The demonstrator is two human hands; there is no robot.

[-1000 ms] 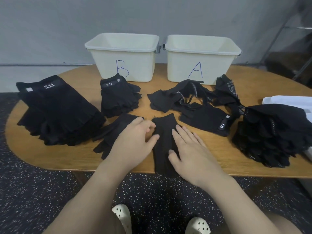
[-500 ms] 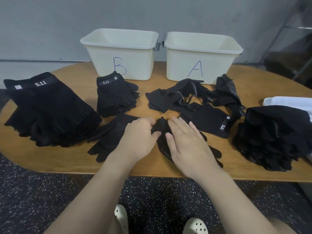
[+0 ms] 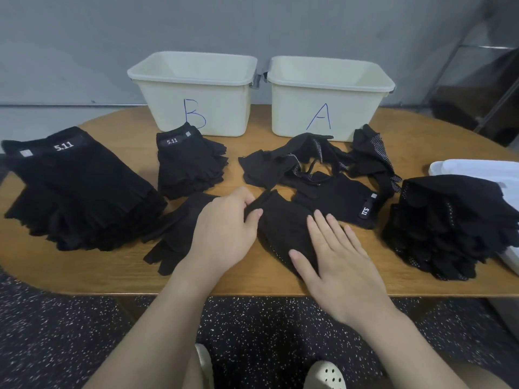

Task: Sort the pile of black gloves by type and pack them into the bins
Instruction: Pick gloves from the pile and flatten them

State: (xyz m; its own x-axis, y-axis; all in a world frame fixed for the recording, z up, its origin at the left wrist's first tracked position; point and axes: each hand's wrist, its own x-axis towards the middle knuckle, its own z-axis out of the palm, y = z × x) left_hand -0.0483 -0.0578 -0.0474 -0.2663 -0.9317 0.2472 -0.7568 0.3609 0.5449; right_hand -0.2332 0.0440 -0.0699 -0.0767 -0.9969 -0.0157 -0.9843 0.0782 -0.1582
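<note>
A dotted black glove [image 3: 283,228] is being pinned flat near the table [image 3: 92,265] edge by the straight-fingered right hand [image 3: 334,256] while its corner is being pinched by the left hand [image 3: 224,231], presumably to square it before stacking by type.

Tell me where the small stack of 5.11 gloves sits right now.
In the head view, the small 5.11 glove stack sits left of centre on the table, directly in front of bin B, right of the large 5.11 stack.
</note>
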